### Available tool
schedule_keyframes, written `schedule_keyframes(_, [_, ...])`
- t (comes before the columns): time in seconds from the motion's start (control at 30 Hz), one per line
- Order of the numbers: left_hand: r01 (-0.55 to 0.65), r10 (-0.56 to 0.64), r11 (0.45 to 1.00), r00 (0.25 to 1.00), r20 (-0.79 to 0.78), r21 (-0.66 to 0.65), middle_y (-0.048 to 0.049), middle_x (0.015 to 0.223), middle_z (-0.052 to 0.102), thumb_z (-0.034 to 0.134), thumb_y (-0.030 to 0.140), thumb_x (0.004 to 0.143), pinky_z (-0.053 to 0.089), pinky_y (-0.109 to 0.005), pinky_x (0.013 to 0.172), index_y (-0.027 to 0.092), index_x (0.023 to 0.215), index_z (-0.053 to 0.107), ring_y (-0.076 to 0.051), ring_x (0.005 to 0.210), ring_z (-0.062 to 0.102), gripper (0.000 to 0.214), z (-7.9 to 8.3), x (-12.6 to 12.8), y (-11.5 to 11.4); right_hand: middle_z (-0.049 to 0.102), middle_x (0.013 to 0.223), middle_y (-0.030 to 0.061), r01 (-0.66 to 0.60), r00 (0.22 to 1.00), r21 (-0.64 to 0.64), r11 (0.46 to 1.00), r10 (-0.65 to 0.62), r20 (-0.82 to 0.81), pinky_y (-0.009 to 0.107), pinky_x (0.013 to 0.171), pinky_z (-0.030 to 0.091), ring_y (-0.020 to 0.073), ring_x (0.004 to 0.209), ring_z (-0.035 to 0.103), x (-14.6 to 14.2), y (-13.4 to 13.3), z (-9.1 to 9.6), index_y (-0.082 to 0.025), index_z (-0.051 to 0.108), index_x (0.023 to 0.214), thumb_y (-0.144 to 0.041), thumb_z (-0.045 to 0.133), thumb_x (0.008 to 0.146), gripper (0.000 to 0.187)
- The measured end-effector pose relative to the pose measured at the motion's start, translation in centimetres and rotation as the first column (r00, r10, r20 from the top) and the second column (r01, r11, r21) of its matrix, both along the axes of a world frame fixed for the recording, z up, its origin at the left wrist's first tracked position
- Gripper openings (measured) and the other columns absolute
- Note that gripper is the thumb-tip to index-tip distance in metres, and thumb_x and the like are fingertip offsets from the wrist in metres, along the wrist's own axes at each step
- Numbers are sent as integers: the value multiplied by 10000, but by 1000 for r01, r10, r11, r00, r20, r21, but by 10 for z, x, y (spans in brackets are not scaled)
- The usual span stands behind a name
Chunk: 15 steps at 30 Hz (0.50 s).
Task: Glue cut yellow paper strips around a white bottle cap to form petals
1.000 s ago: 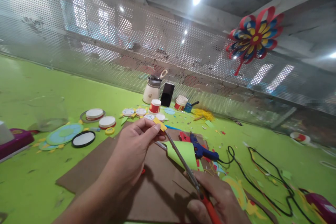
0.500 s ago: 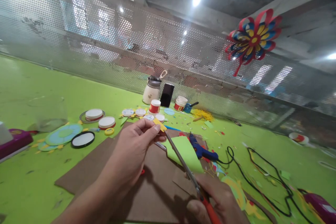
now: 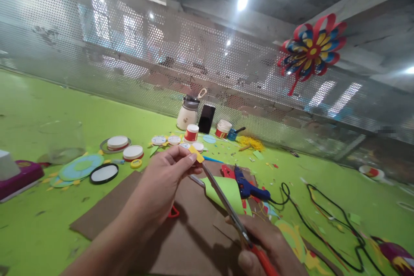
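Observation:
Between the thumb and fingers of my left hand point(image 3: 164, 181) is a small yellow piece of paper point(image 3: 196, 154). My right hand point(image 3: 270, 241) grips red-handled scissors point(image 3: 231, 211), whose long blades reach up to the lower edge of that yellow piece. Under both hands lies a brown cardboard sheet point(image 3: 113, 202). A curled sheet of light green paper point(image 3: 223, 194) rests on the cardboard behind the blades. Just past it sits a blue glue gun point(image 3: 249, 187) with a black cord. Part of a red handle point(image 3: 174, 211) shows below my left hand; the rest is hidden.
White-lidded tubs point(image 3: 133, 152), blue paper discs point(image 3: 80, 167) and a clear container point(image 3: 61, 142) stand left. Further back are a white bottle point(image 3: 187, 113), a phone point(image 3: 206, 119) and yellow shreds point(image 3: 250, 142). A black cord point(image 3: 336, 211) runs right. Perforated metal point(image 3: 145, 51) borders the table.
My view has shifted slightly. The light green paper looks more curled beside the glue gun, and more of the red handle shows below my left hand. Both hands keep their holds.

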State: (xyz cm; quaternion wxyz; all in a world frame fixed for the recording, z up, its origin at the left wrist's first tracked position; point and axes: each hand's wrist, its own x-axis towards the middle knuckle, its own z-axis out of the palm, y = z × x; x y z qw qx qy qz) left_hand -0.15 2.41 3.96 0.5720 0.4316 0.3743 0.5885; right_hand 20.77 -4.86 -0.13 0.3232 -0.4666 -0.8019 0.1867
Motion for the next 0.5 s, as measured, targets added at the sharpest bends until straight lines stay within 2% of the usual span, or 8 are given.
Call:
schedule_keyframes(0.2, [46, -46, 999, 999, -10, 14, -4, 636, 649, 703, 218, 719, 469, -231, 671, 157, 640, 606, -115, 620, 601, 138, 3, -5, 1, 551, 607, 18, 35, 999, 26, 999, -34, -22, 232, 529, 396, 160, 571, 556, -2, -2, 8, -195, 689, 969, -606, 389, 878, 517])
schedule_keyframes(0.33, [40, -39, 999, 998, -49, 12, -10, 633, 646, 704, 212, 718, 455, -220, 638, 156, 643, 625, -115, 615, 592, 122, 6, -4, 0, 526, 595, 15, -1, 1000, -12, 1000, 0, -30, 238, 493, 354, 155, 550, 535, -2, -2, 11, -186, 686, 970, -609, 392, 878, 523])
schedule_keyframes(0.5, [60, -53, 996, 992, -111, 64, -22, 610, 650, 713, 209, 699, 453, -232, 629, 160, 607, 648, -130, 610, 592, 123, 5, -8, 4, 506, 584, 8, -31, 999, -37, 999, 32, 11, 246, 472, 339, 146, 512, 479, 1, 0, 5, -200, 676, 905, -655, 352, 872, 560])
